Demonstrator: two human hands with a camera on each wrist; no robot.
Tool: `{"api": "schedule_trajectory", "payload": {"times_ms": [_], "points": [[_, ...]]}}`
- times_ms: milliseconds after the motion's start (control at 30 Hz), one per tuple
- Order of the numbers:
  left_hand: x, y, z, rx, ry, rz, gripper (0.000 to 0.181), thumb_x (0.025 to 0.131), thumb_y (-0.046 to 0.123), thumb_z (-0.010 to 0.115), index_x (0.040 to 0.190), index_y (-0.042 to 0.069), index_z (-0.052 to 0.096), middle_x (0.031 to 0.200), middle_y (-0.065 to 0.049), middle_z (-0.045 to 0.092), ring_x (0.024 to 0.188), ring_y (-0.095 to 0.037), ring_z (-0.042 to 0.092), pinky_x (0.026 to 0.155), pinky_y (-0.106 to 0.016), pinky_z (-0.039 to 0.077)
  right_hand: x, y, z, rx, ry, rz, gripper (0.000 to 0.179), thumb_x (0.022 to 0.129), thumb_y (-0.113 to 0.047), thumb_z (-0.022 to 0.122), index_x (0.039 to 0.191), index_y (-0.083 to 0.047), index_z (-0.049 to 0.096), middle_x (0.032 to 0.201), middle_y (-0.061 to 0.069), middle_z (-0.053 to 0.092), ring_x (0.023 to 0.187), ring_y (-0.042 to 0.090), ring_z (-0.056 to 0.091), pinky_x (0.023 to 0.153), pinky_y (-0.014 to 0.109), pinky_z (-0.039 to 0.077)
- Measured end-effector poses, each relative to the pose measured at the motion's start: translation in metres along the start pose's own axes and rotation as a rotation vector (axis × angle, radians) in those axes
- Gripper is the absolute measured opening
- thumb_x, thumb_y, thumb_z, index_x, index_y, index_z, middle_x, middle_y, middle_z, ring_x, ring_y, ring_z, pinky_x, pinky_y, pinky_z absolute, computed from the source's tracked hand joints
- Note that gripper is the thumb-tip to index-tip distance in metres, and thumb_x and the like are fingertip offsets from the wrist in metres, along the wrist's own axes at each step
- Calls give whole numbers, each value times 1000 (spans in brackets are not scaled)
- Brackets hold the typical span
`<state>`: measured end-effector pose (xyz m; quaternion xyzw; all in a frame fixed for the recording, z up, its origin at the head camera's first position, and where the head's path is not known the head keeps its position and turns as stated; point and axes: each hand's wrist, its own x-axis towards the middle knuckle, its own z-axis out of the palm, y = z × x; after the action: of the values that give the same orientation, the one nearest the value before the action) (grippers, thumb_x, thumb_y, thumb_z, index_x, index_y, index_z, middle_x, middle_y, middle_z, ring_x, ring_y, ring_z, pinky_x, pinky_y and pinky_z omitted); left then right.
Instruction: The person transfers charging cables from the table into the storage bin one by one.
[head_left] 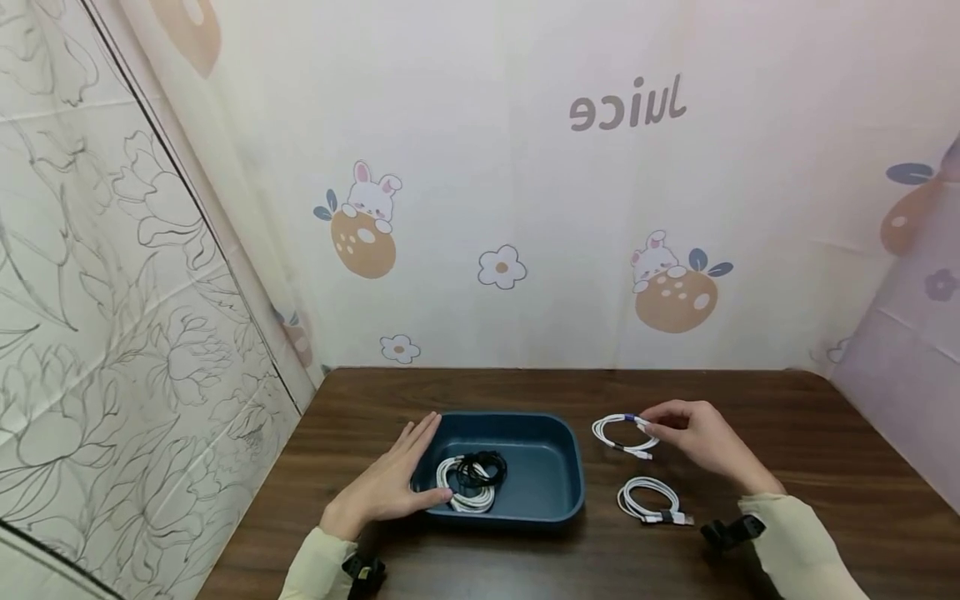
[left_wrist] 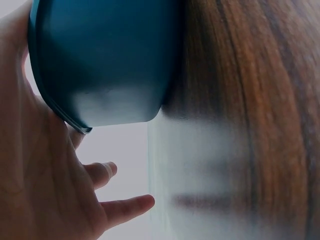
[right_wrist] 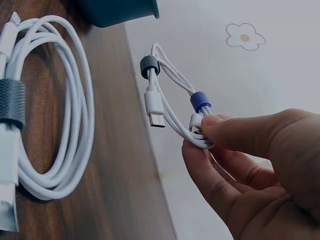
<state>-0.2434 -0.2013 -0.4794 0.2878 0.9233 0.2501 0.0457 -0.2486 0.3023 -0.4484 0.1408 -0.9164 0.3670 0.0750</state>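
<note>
Between thumb and fingers, my right hand [head_left: 697,429] pinches a coiled white charging cable [head_left: 611,428]. The right wrist view shows this coil raised off the wood, with a blue tie [right_wrist: 200,101], a dark tie [right_wrist: 149,65] and a metal plug [right_wrist: 157,120]. My left hand [head_left: 386,483] lies along the left side of a dark blue tray [head_left: 573,467], fingers extended at its rim and thumb over the near left corner. Inside the tray are a coiled white cable [head_left: 471,503] and a coiled black cable [head_left: 491,468] overlapping it.
Another coiled white cable [head_left: 651,498] with a dark tie and a USB plug lies right of the tray, nearer me than the held coil. All stands on a brown wooden table [head_left: 517,567]. Patterned cloth [head_left: 502,167] hangs behind the table and along its sides.
</note>
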Motion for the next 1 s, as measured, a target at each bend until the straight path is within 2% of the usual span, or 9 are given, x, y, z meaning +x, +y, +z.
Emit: {"api": "schedule_trajectory", "payload": {"times_ms": [267,467,633,767,900,1000], "points": [[0,-2,0,-8,12,34,103,93,62,65,168,22,6,175,-1,4,159,-42,6,121,-65,25,-3,2,-7,-26,31,14,14,94,-21,77,106,-13,79,94,2,77,74,3,62,62,24,52],[0,-1,-3,-18,-6,7,105,93,64,63,168,21,3,174,9,-1,160,-39,3,123,-64,23,-2,-1,-12,-21,36,-1,14,94,-21,77,106,-12,79,92,2,76,71,5,62,60,25,51],[2,-2,-3,-14,-16,-1,106,93,64,63,168,22,1,174,10,-3,160,-39,3,122,-64,24,-1,0,-12,-24,49,-18,13,94,-19,77,105,-11,79,93,3,76,72,9,64,60,25,52],[4,-2,-3,-13,-15,5,106,93,64,63,168,21,1,175,3,0,160,-39,3,123,-63,23,0,0,-14,-31,49,-7,15,95,-20,76,106,-11,79,95,5,77,74,16,66,61,25,52],[4,-1,-2,-14,-10,13,107,93,64,63,168,19,2,175,-4,4,160,-40,3,123,-63,23,2,-4,-16,-43,49,0,15,95,-21,76,107,-12,79,96,5,77,75,14,66,61,25,52],[2,-2,-2,-18,-13,-5,107,93,65,63,167,19,1,175,-3,3,160,-40,3,123,-65,22,6,-8,-17,-48,38,2,17,96,-24,75,107,-13,79,96,4,77,76,12,65,62,25,51]]}}
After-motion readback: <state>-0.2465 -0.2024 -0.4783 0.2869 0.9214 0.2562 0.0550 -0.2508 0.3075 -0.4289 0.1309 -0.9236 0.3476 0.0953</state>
